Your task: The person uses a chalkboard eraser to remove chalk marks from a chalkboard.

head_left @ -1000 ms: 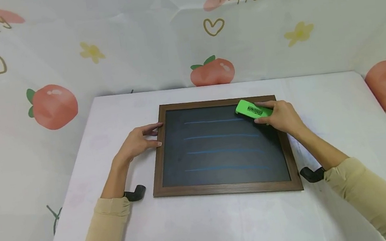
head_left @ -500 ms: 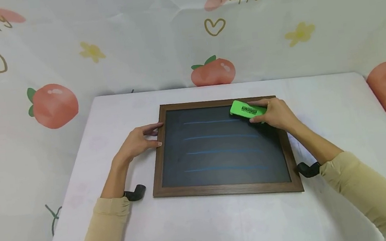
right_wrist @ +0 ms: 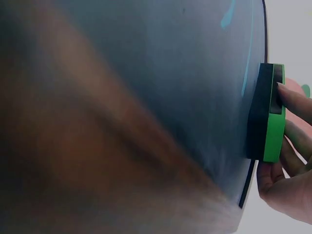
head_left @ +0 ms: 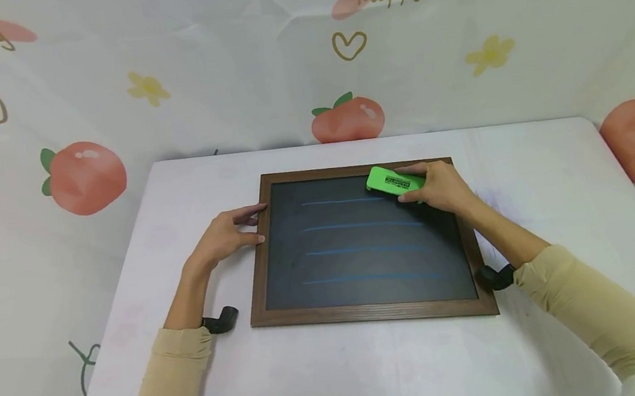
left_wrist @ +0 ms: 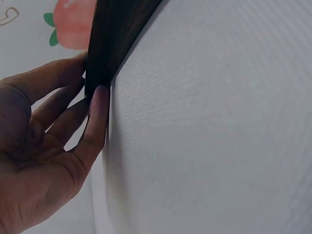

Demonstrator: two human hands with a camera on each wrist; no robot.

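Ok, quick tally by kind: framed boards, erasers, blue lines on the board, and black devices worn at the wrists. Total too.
Framed board: 1
Green eraser: 1
Blue lines: 4
Black wrist devices: 2
Total: 8

Matt blk chalkboard (head_left: 294, 253), wood-look frame (head_left: 373, 311), smooth plastic-look eraser (head_left: 381, 180)

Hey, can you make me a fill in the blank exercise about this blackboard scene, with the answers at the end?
1. The right grip holds a board eraser whose top is coloured bright ____.
2. The number of blue lines on the blackboard is ____.
3. The left grip touches a frame coloured ____.
4. The word written twice on the backdrop is ____.

Missing words: green; four; brown; happy.
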